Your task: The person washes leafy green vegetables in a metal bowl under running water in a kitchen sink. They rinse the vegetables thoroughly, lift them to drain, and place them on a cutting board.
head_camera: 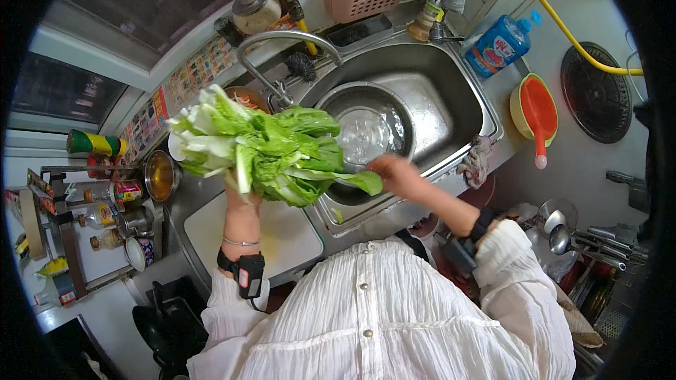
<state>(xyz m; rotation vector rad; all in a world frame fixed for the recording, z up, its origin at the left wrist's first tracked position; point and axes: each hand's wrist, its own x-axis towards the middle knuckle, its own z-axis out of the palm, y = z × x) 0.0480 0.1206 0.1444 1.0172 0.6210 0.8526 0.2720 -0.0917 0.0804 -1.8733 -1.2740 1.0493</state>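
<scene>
A big bunch of leafy greens rests on my left hand, held up above the cutting board and the left edge of the sink. The leaves cover most of that hand's fingers. Blurred, my right hand is over the front rim of the sink, at the tip of one long leaf; whether it grips the leaf is unclear. Behind it, a round metal basin with water stands in the steel sink. A small scrap of leaf lies at the sink's front left corner.
The curved faucet arches over the sink's left side. A blue detergent bottle and an orange ladle in a yellow-green bowl are on the right. A wrung cloth lies on the sink's front edge. Bottles and a metal bowl stand left.
</scene>
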